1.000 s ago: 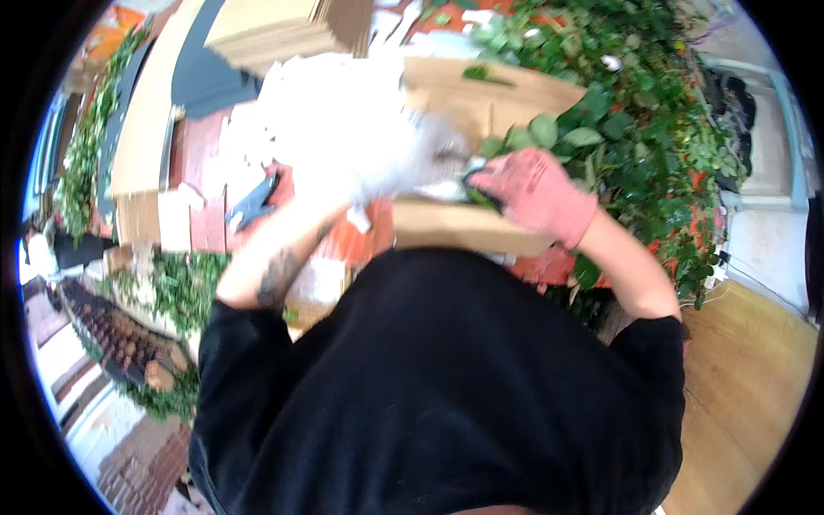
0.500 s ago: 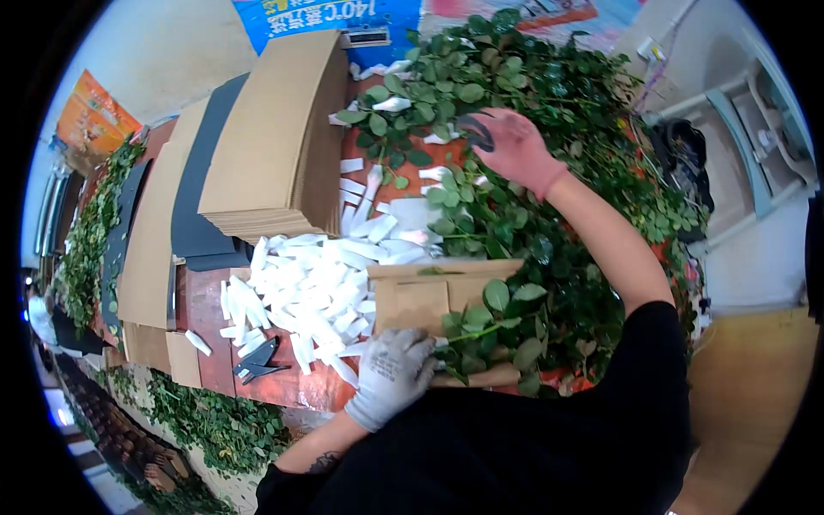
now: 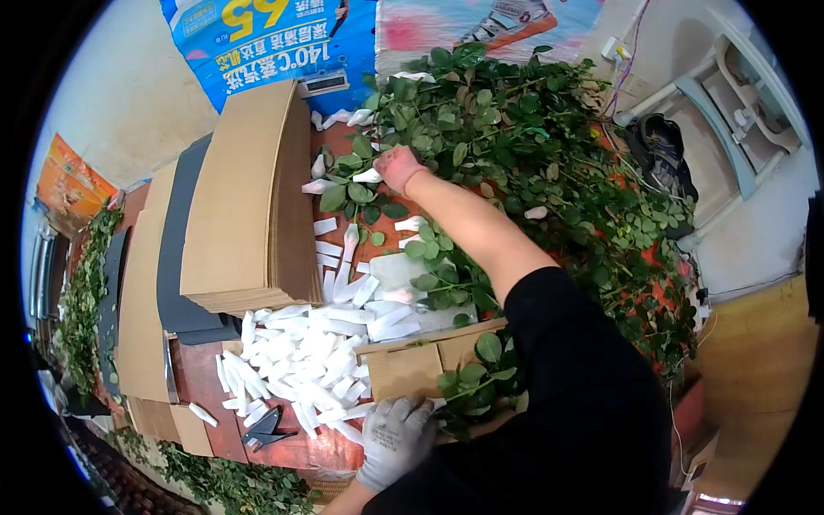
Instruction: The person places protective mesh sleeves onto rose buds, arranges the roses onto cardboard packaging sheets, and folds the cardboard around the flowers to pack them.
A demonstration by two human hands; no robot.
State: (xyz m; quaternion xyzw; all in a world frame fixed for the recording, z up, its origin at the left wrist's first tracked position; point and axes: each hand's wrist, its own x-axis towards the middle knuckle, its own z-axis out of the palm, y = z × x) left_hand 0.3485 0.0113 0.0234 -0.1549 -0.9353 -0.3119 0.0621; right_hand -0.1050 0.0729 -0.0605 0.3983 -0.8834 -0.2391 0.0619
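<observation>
The leafy stem (image 3: 468, 390) lies in the cardboard wrapper (image 3: 403, 373). At eight o'clock the grey-gloved left hand (image 3: 396, 439) curls against its edge, hold unclear. The pink-gloved right hand (image 3: 400, 170) has swung from one to twelve o'clock, reaching a white-sleeved bud (image 3: 367, 176); whether it grips cannot be told. White sleeves (image 3: 309, 365) cover the red worktop (image 3: 326, 452) at nine; a blue poster (image 3: 193, 51) hangs at eleven.
</observation>
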